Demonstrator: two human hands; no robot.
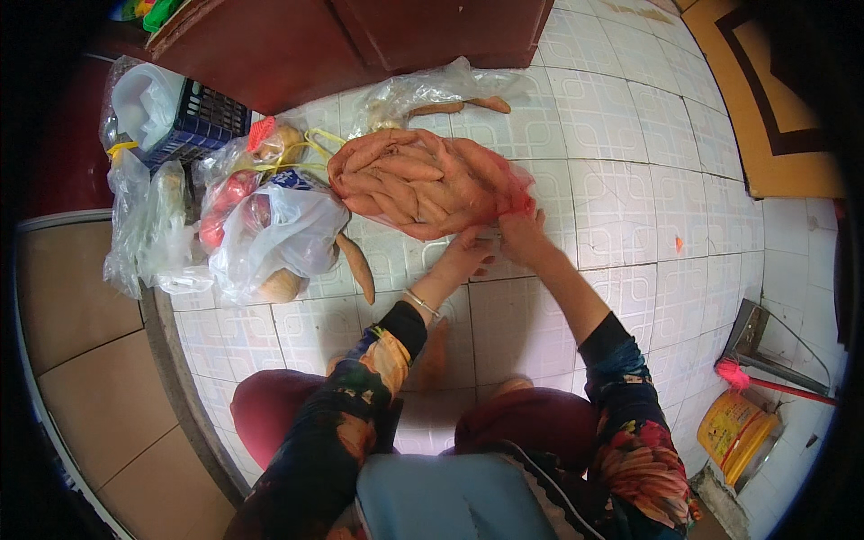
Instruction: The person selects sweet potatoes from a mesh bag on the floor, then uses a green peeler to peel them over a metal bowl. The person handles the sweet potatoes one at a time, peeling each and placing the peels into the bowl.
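Note:
A red mesh bag [418, 182] full of long sweet potatoes lies on its side on the tiled floor. My right hand [521, 236] grips the gathered mesh at the bag's right end. Close beside it, my left hand [469, 253] is at the bag's near edge, fingers loosely bent and apart, with nothing seen in them. A bracelet circles my left wrist. One loose sweet potato [356, 268] rests left of my left forearm; another long root [433, 354] lies in shadow between my arms.
Left of the mesh bag are a white plastic bag [283, 229], red produce in clear plastic [226, 206] and a blue basket [206, 125]. A clear bag [439, 88] lies behind, by the dark red cabinet [290, 54]. At right are a yellow bucket [736, 432] and a dustpan [749, 337].

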